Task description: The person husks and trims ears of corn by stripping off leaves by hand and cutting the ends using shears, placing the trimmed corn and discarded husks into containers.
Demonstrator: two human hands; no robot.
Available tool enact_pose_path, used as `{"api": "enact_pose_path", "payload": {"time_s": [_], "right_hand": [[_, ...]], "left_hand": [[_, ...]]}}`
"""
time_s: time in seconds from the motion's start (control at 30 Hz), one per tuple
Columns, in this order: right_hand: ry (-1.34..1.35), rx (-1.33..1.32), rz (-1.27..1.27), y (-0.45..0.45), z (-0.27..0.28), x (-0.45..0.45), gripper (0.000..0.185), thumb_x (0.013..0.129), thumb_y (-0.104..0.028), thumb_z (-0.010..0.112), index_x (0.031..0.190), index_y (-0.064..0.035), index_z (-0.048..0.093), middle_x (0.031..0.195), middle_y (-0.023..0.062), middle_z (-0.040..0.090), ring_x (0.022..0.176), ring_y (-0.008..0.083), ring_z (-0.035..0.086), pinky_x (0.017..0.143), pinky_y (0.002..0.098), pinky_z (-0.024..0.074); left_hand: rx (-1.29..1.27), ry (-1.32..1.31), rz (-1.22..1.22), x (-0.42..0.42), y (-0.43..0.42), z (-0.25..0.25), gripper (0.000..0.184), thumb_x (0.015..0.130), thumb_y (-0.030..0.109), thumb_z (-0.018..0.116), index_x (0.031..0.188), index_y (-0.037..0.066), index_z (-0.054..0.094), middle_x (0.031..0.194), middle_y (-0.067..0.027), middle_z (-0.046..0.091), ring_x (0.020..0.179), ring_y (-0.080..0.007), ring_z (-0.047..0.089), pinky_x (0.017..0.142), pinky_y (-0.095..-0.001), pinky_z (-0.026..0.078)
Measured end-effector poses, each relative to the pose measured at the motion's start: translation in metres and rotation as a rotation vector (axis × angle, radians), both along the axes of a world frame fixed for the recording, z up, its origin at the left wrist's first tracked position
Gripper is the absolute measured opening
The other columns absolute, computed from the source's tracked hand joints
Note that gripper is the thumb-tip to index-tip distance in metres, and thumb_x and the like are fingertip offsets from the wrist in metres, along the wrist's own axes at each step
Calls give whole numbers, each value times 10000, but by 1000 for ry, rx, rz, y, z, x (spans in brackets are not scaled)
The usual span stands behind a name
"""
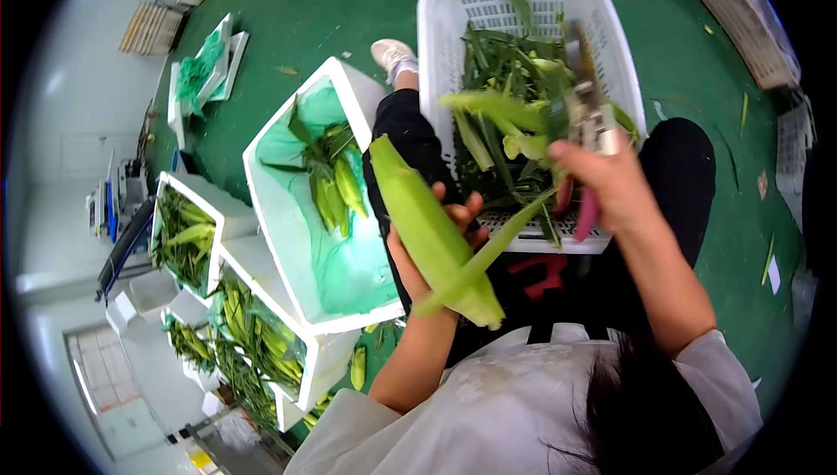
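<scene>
An ear of corn [425, 235] in its pale green husk rests in my left hand [462, 218], whose fingers curl round it from beneath. One long strip of leaf crosses its lower end. My right hand [615, 180] is closed on pruning shears [591, 118] with pink-red handles, the blades pointing away from me and blurred by motion. Under the shears stands a white plastic basket [429, 17], heaped with cut husks and leaves [506, 65]. To the left, a white foam box [301, 301] lined with green film holds a few husked ears [336, 192].
More foam boxes [253, 253] full of corn stand at lower left. A loose ear [358, 368] lies on the green floor [288, 4] beside them. Crates [745, 22] line the right edge, with leaf scraps scattered on the floor. My knees flank the basket.
</scene>
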State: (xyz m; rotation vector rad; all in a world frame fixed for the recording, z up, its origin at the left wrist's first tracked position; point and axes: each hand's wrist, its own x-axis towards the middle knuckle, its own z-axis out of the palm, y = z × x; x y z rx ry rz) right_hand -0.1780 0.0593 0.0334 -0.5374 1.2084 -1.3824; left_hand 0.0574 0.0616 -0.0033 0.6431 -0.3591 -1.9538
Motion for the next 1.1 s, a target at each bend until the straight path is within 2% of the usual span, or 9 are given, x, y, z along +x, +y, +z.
{"api": "enact_pose_path", "payload": {"time_s": [0.07,0.17,0.27,0.37,0.43,0.57,0.83,0.97,1.1], "right_hand": [[374,9,-53,-8,-11,-32,372,825,-143,729,1101,5,528,762,27,553,566,103,550,484,276,460],[1360,-7,35,-20,-17,-55,376,808,-141,686,1124,9,547,904,183,663,798,373,643,720,417,514],[1392,-50,42,-6,-22,-46,378,794,-128,668,1134,-13,550,976,242,647,885,473,590,781,471,495],[92,78,247,24,18,-20,283,854,-82,646,1117,-16,564,869,135,688,705,191,642,633,302,517],[-114,43,195,38,42,-4,236,885,-54,624,1111,-16,569,851,89,683,694,79,597,607,216,496],[-176,60,168,50,56,6,261,923,-156,681,1117,-13,581,804,71,665,666,106,606,613,232,506],[-173,117,156,62,44,9,308,883,-103,675,1158,-15,567,840,41,628,643,79,580,497,204,451],[-296,260,186,64,40,6,298,869,-123,622,1131,3,558,815,76,615,662,155,612,542,277,523],[-282,66,-44,70,24,24,248,905,-76,567,1143,-11,542,761,39,595,603,98,567,496,239,461]], "left_hand": [[43,162,85,15,-12,-9,670,997,549,314,1451,65,403,1199,-124,613,1294,-351,506,888,-493,555],[-24,24,-39,24,-26,7,589,976,590,348,1393,185,445,1060,-92,571,1042,-272,580,795,-482,568],[-155,-404,-83,10,-24,6,680,855,536,636,1354,116,445,1069,-109,556,998,-252,572,846,-471,541],[-313,-561,-129,-9,-13,9,698,728,171,844,1300,34,468,1231,-123,565,1164,-257,565,985,-400,477],[-523,-774,-202,-22,-10,5,627,748,23,796,1289,34,479,1255,-108,547,1179,-258,558,1010,-380,447],[-994,-992,-185,-37,-15,5,587,736,-68,736,1260,41,495,1249,-122,522,1180,-263,520,1004,-369,426],[-1157,-1320,138,-49,-8,-1,643,573,-83,693,1179,101,576,1212,-135,498,1157,-358,467,1077,-498,278],[-1271,-1719,249,-52,2,2,599,615,-90,685,1176,84,567,1244,-146,469,1136,-340,477,1024,-444,354],[-1184,-1495,129,-60,5,-5,603,648,-45,676,1229,71,561,1293,-151,455,1198,-343,453,1078,-416,323]]}}
